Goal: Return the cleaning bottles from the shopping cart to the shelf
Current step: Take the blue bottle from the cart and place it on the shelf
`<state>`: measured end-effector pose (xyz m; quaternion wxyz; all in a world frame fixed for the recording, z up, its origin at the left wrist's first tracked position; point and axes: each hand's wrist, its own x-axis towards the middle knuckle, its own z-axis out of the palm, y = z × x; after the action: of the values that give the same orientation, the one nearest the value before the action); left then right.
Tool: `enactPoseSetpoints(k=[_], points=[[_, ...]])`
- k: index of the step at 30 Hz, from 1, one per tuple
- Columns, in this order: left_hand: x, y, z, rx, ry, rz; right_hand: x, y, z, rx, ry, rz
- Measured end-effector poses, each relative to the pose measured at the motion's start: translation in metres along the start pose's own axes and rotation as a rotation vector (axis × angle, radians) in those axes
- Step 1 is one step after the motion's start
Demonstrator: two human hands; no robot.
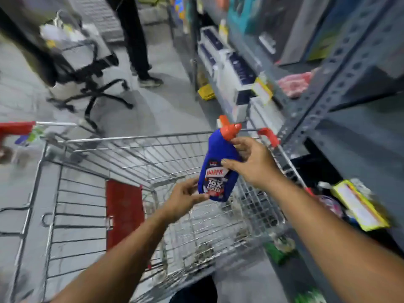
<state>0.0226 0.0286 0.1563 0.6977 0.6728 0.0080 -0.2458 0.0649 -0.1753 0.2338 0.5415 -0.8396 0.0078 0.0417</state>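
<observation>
Two bare arms reach out over a metal shopping cart (122,162). The left hand (183,199) has its grip closed on the bottom of a blue bottle (218,169), with the thumb pressed on the label. The right hand (253,161) has its grip around the top part of the same bottle, with fingers just under the orange cap (229,127). The bottle is up in the air, above the far right corner of the cart, and it leans a little to the right. The cart has a red flap (123,212) inside and red corners. Just to the right stands a gray metal shelf (341,88). Low on it lies a yellow pack (360,207). Higher up lies something pink (295,83), and farther along sit white and dark blue boxes (236,79) with a yellow price tag (262,89). Far across the gray floor (166,106) is a black rolling chair (87,71) with bags on it. Near it stand a person's legs in dark pants (136,36). Everything far away looks blurry.
</observation>
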Motion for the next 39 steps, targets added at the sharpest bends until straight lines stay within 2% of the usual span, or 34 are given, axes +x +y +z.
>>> enactPoseSetpoints(k=[5,10,17,19,21,25,28,34,36,39], points=[[-0.022,0.085,0.067,0.098,-0.209,0.184,-0.062,-0.056,-0.102,0.041,0.209,-0.134],[-0.03,0.117,0.156,0.191,-0.339,0.368,-0.134,-0.078,-0.183,-0.047,0.428,-0.194],[0.01,0.121,0.284,0.638,-0.496,0.563,-0.21,-0.027,-0.242,-0.112,0.796,-0.064],[0.028,0.115,0.313,0.82,-0.518,0.604,-0.22,-0.013,-0.253,-0.134,0.859,-0.002],[0.045,0.108,0.333,0.897,-0.553,0.612,-0.223,-0.001,-0.256,-0.169,0.91,0.042],[0.073,0.102,0.357,0.921,-0.597,0.622,-0.219,0.008,-0.264,-0.289,1.008,0.125],[0.08,0.102,0.362,0.913,-0.584,0.692,-0.217,0.005,-0.261,-0.364,1.045,0.175],[0.051,0.071,0.319,0.667,-0.409,0.949,-0.291,0.012,-0.201,-0.437,1.169,0.029],[0.023,0.056,0.314,0.61,-0.509,1.041,-0.342,0.03,-0.179,-0.432,1.281,0.094],[-0.017,0.031,0.335,0.582,-0.899,1.108,-0.43,0.06,-0.164,-0.386,1.573,0.299]])
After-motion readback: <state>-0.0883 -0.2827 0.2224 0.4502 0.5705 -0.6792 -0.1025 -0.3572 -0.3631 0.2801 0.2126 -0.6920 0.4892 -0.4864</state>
